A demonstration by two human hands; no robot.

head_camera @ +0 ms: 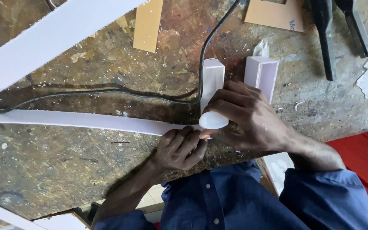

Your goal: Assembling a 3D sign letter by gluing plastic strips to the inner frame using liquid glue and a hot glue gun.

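Note:
My right hand (245, 121) is closed around a small white bottle (213, 120), whose rounded end points toward me. It rests over the near end of a white box-shaped channel piece (213, 76). My left hand (182, 148) is curled beside it, fingers pinching the end of a long thin white strip (86, 119) that runs left across the worn workbench (56, 166). The two hands touch at the fingertips. A second white channel piece (261, 73) stands just right of the first, behind my right hand.
A black cable (107, 91) snakes across the bench and up past the channel pieces. A wide white board (43, 38) slants at upper left. Cardboard pieces (148, 23) (275, 15) and a black tool (324, 38) lie at the far side. Red floor (363, 149) shows at right.

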